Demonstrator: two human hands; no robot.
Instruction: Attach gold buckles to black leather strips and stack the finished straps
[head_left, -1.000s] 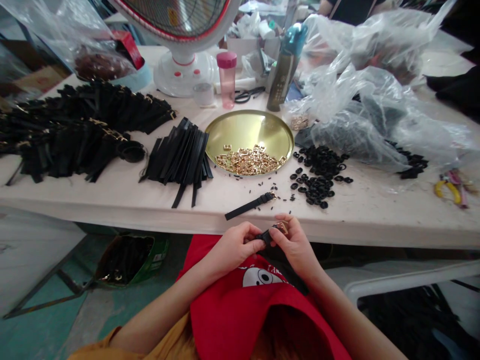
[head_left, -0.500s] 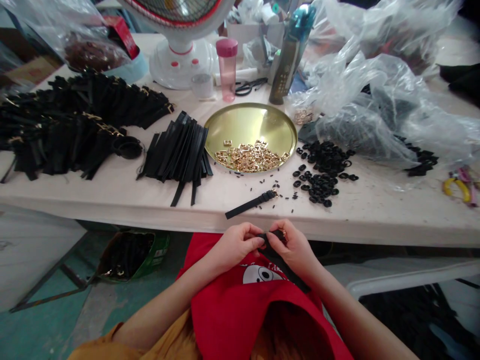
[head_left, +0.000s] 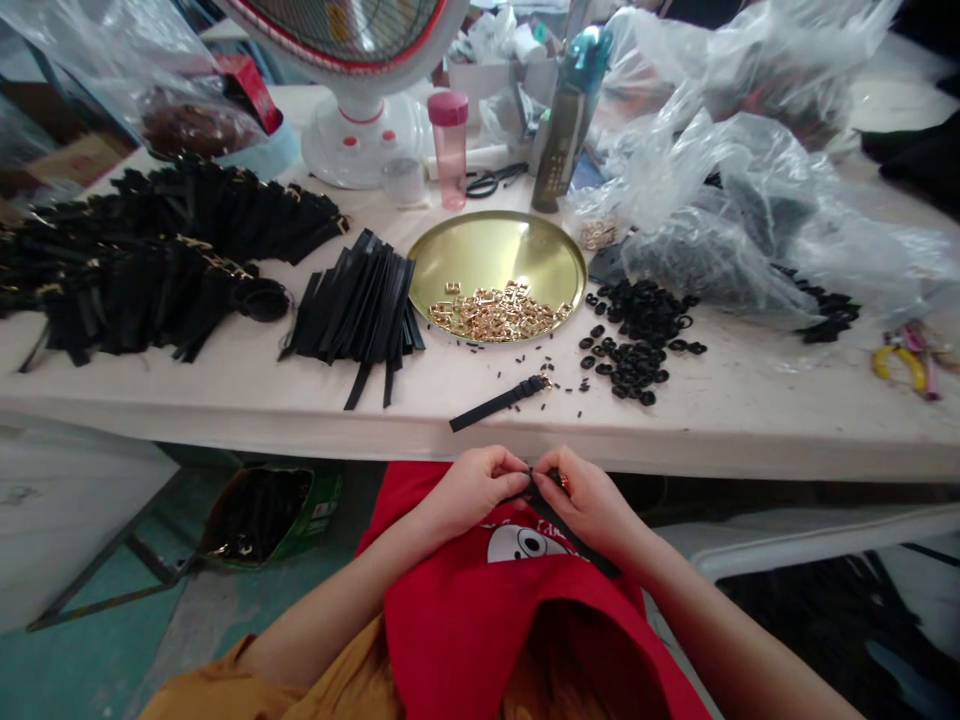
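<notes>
My left hand (head_left: 480,488) and my right hand (head_left: 591,500) meet over my lap, just off the table's front edge. Between their closed fingertips is a black strap (head_left: 543,508), whose tail runs down under my right palm. A gold buckle (head_left: 564,483) glints between the right fingers. The fingers hide most of the strap's end. On the table ahead lies another black strap with a buckle (head_left: 496,404). Behind it a round gold tray (head_left: 495,240) holds many small gold buckles (head_left: 499,313). To its right is a pile of small black loops (head_left: 637,340).
Plain black strips (head_left: 356,300) are stacked left of the tray, with buckled straps (head_left: 142,270) heaped farther left. A fan (head_left: 360,130), a pink bottle (head_left: 450,150) and scissors (head_left: 495,180) stand behind. Plastic bags (head_left: 720,220) and yellow-handled pliers (head_left: 900,368) are at right.
The view has shifted slightly. Both hands stay together on the strap, with the fingertips a little closer and less of the strap showing between them.
</notes>
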